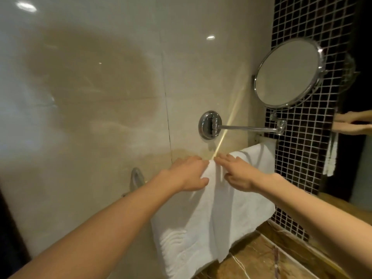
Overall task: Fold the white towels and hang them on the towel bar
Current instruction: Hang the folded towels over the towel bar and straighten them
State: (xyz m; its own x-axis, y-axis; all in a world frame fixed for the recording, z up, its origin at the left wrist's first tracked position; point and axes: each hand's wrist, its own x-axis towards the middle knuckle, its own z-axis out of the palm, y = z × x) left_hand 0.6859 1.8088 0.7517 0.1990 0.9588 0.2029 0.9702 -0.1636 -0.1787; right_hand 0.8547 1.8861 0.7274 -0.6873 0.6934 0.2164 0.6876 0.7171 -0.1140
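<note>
Two white towels hang side by side over the towel bar on the beige wall. The nearer towel [187, 228] drapes down at lower centre, and the farther towel [255, 190] lies to its right. The bar itself is hidden under the cloth; only its left chrome bracket [136, 178] shows. My left hand [189, 172] rests on the top of the nearer towel, fingers over the fold and thumb in front. My right hand [237, 174] lies flat, fingers spread, on the top of the towels right beside it. The two hands nearly touch.
A round chrome mirror [287, 73] on a swing arm [247, 128] sticks out from a wall mount [209, 124] just above the towels. Dark mosaic tiles [298, 158] stand at the right. A brown marble counter [261, 256] runs below.
</note>
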